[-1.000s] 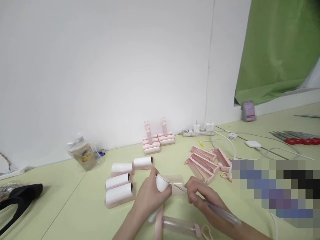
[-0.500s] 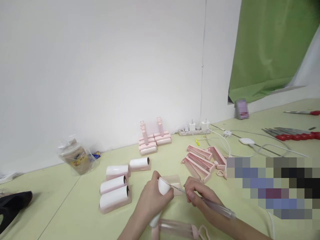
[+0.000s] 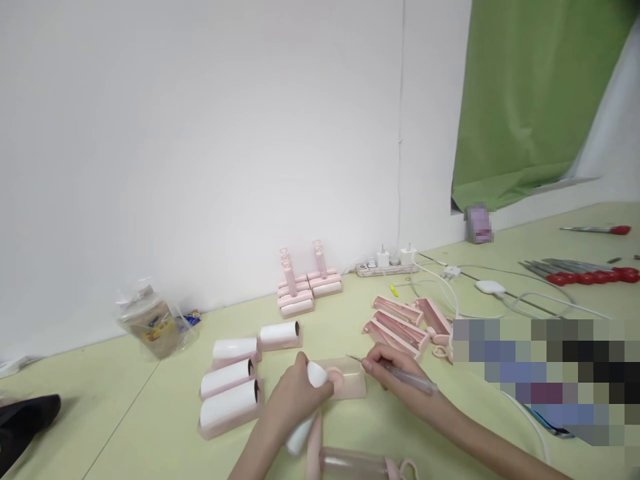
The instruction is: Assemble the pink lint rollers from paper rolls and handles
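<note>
My left hand [image 3: 296, 393] is wrapped round a white lint roller roll [image 3: 299, 435], which is tilted; its upper end [image 3: 317, 375] shows between thumb and fingers. My right hand [image 3: 393, 370] grips a thin pointed tool [image 3: 407, 379] with a clear handle, its metal tip apart from the roll and aimed left. Between the hands, a clear plastic cover [image 3: 356, 385] lies on the table, with a pink round piece [image 3: 337, 380] at its left side, close to my left thumb. Nearest to me is a pink lint roller handle [image 3: 355, 461] with a clear grip, cut off by the frame edge.
Several white rolls in covers [image 3: 230, 405] lie left of my hands. Pink roller shells [image 3: 397, 327] are heaped to the right. Assembled pink rollers [image 3: 296, 293] stand by the wall, near a power strip [image 3: 387, 269] with cables. Red-handled tools [image 3: 585, 275] lie far right, a bagged cup [image 3: 156, 321] left.
The tool in my right hand has drawn back from the roll's end. My left hand has shifted slightly left with the roll, and the pink round piece now shows beside it.
</note>
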Demonstrator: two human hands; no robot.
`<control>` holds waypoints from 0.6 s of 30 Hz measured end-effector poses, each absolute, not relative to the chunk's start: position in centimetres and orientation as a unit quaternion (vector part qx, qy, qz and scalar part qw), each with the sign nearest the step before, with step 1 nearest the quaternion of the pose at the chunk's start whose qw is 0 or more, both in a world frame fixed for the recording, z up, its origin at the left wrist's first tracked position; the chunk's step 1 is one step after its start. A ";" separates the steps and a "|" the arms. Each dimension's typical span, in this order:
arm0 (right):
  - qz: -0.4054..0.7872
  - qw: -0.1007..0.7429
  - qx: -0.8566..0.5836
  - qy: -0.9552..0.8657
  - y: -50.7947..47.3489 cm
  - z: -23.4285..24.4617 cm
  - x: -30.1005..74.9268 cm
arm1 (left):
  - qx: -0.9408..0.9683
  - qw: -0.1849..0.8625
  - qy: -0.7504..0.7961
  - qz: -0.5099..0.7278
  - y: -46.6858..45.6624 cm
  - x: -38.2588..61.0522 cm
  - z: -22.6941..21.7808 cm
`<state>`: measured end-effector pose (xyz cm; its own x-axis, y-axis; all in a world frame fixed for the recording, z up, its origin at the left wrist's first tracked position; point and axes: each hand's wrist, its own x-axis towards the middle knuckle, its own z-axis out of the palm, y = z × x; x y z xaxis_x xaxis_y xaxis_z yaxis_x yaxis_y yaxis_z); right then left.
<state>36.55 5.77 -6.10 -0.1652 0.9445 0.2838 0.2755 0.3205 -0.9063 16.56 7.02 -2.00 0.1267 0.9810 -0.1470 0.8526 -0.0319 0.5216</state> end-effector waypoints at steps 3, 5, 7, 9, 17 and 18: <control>0.391 0.460 -0.431 -0.670 6.5 -3.6 37.3 | 0.714 0.275 0.621 0.167 7.3 16.5 -1.1; 0.399 0.485 -0.408 -0.663 7.0 -1.6 37.4 | 0.730 0.282 0.579 0.228 7.5 17.0 -0.3; 0.397 0.524 -0.388 -0.646 7.6 0.3 37.2 | 0.743 0.261 0.543 0.292 7.8 17.8 0.4; 0.385 0.552 -0.384 -0.632 8.2 1.8 36.6 | 0.752 0.236 0.515 0.337 8.2 18.9 0.8; 0.271 0.431 -0.495 -0.704 9.9 1.3 35.0 | 0.723 0.288 0.444 0.444 9.6 21.5 -0.5; 0.302 0.408 -0.480 -0.715 10.1 0.9 35.1 | 0.709 0.302 0.441 0.460 9.8 21.5 -0.8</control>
<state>35.09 10.07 0.87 -0.2053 0.9335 0.2939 0.4407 0.3563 -0.8239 21.45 9.82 -0.76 0.1876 0.9034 0.3856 0.3479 -0.4283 0.8340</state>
